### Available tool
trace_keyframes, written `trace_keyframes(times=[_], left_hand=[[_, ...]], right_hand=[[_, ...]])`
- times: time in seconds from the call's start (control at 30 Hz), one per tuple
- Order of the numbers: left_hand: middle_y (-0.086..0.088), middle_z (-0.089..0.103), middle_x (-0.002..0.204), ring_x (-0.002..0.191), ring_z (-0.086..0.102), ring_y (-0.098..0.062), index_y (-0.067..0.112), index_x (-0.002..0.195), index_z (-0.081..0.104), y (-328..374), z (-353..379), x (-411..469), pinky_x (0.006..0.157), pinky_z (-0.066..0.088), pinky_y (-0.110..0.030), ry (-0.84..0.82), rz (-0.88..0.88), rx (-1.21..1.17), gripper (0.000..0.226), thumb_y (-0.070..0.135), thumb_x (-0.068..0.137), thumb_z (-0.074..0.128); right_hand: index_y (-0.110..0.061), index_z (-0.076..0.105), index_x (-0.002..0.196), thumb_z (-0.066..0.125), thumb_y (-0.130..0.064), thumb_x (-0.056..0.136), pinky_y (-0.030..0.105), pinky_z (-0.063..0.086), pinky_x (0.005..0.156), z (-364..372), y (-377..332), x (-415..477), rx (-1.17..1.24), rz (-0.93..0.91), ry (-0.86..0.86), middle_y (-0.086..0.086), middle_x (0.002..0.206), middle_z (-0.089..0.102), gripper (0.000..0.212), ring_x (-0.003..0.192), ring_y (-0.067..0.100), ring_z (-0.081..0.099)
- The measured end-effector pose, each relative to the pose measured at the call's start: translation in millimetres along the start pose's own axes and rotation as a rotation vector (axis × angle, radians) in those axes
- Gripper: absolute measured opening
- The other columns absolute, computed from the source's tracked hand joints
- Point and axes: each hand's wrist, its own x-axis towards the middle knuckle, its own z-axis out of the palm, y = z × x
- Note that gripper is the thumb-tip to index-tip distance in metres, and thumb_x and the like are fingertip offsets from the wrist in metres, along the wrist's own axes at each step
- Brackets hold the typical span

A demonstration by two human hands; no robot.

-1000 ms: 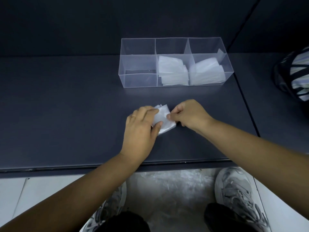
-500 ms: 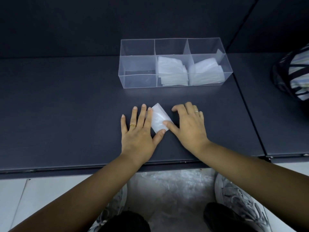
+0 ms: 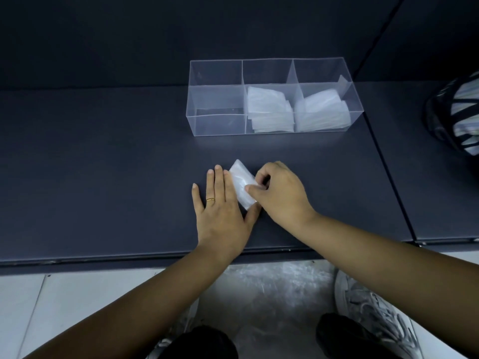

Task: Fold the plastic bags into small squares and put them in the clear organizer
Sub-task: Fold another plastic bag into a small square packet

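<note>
Fingers (image 3: 252, 188) of right hand (image 3: 282, 198) pinch the folded bag (image 3: 241, 181), left hand (image 3: 220, 211) flat, on dark tabletop (image 3: 103, 164).

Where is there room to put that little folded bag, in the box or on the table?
The left compartment of the organizer looks empty; the middle stack and right stack occupy the others. The table is bare left of the organizer and between it and the hands. Crowded: where left hand and right hand meet on the folded bag.
</note>
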Motion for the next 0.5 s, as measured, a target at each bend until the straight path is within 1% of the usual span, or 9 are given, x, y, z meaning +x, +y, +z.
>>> trace_keyframes(times=[0.1, 0.17, 0.23, 0.3, 0.33, 0.37, 0.4, 0.43, 0.5], left_hand=[[-0.002, -0.012, 0.161, 0.144, -0.020, -0.011, 0.009, 0.152, -0.007, 7.7, -3.9, -7.7, 0.114, -0.018, -0.038, -0.012, -0.007, -0.143, 0.087, 0.065, 0.090, 0.022], [0.001, 0.000, 0.162, 0.146, -0.009, -0.009, 0.014, 0.153, 0.004, 6.4, -13.7, -6.4, 0.118, -0.012, -0.035, -0.050, -0.028, -0.371, 0.089, 0.065, 0.087, 0.037], [0.005, 0.012, 0.160, 0.146, 0.007, -0.008, 0.020, 0.153, 0.011, -0.5, -33.2, 1.5, 0.118, 0.008, -0.031, -0.128, -0.079, -0.716, 0.103, 0.071, 0.073, 0.052], [0.011, 0.022, 0.156, 0.141, 0.022, -0.003, 0.027, 0.153, 0.010, -7.8, -55.7, 11.7, 0.108, 0.023, -0.020, -0.250, -0.119, -1.010, 0.120, 0.071, 0.055, 0.065], [0.013, 0.032, 0.152, 0.136, 0.033, 0.000, 0.029, 0.152, 0.013, -10.2, -64.8, 16.8, 0.103, 0.030, -0.016, -0.323, -0.107, -1.100, 0.122, 0.067, 0.051, 0.071], [0.013, 0.044, 0.144, 0.128, 0.044, 0.002, 0.029, 0.150, 0.022, -12.1, -71.1, 22.0, 0.098, 0.037, -0.012, -0.401, -0.074, -1.166, 0.118, 0.061, 0.052, 0.077], [0.011, 0.056, 0.134, 0.119, 0.054, 0.000, 0.027, 0.146, 0.035, -12.2, -75.4, 26.8, 0.094, 0.043, -0.013, -0.464, -0.032, -1.215, 0.107, 0.053, 0.054, 0.082], [0.005, 0.065, 0.123, 0.113, 0.061, -0.006, 0.023, 0.137, 0.049, -10.1, -77.9, 31.1, 0.093, 0.047, -0.016, -0.491, 0.000, -1.271, 0.090, 0.043, 0.057, 0.085], [-0.004, 0.073, 0.107, 0.100, 0.068, -0.015, 0.018, 0.114, 0.066, -2.5, -81.1, 37.2, 0.086, 0.053, -0.023, -0.430, -0.002, -1.396, 0.057, 0.027, 0.061, 0.082]], right_hand=[[-0.021, 0.054, 0.083, 0.071, -0.009, 0.077, 0.022, 0.047, 0.065, -5.0, -6.3, 2.1, 0.213, 0.108, -0.086, -0.003, 0.085, 0.063, 0.021, 0.073, 0.009, 0.057], [-0.018, 0.053, 0.093, 0.069, -0.001, 0.078, 0.023, 0.046, 0.066, -14.3, -8.3, 1.6, 0.365, 0.146, -0.137, 0.003, 0.088, 0.064, 0.028, 0.072, 0.011, 0.057], [-0.017, 0.053, 0.098, 0.067, 0.005, 0.079, 0.024, 0.046, 0.068, -30.8, -9.5, 0.0, 0.433, 0.095, -0.186, 0.004, 0.084, 0.063, 0.032, 0.071, 0.011, 0.056], [-0.017, 0.055, 0.100, 0.069, 0.005, 0.079, 0.019, 0.046, 0.067, -49.1, -11.4, -3.6, 0.479, 0.006, -0.284, 0.000, 0.080, 0.062, 0.033, 0.069, 0.006, 0.055], [-0.015, 0.057, 0.101, 0.070, 0.005, 0.080, 0.017, 0.046, 0.066, -57.3, -13.5, -5.8, 0.515, -0.033, -0.342, -0.003, 0.078, 0.063, 0.032, 0.069, 0.005, 0.056], [-0.013, 0.058, 0.103, 0.072, 0.004, 0.080, 0.016, 0.046, 0.067, -64.4, -15.4, -7.8, 0.551, -0.066, -0.389, -0.004, 0.076, 0.063, 0.032, 0.070, 0.004, 0.057], [-0.012, 0.059, 0.104, 0.072, 0.003, 0.080, 0.016, 0.047, 0.068, -70.2, -17.0, -8.9, 0.574, -0.087, -0.416, -0.005, 0.075, 0.063, 0.031, 0.071, 0.005, 0.058], [-0.011, 0.059, 0.105, 0.072, 0.003, 0.080, 0.017, 0.047, 0.069, -74.4, -17.6, -8.7, 0.581, -0.094, -0.415, -0.003, 0.076, 0.063, 0.032, 0.072, 0.007, 0.059], [-0.012, 0.060, 0.106, 0.071, 0.000, 0.081, 0.020, 0.048, 0.073, -80.5, -16.0, -6.5, 0.569, -0.059, -0.349, 0.003, 0.079, 0.063, 0.030, 0.075, 0.012, 0.059]])
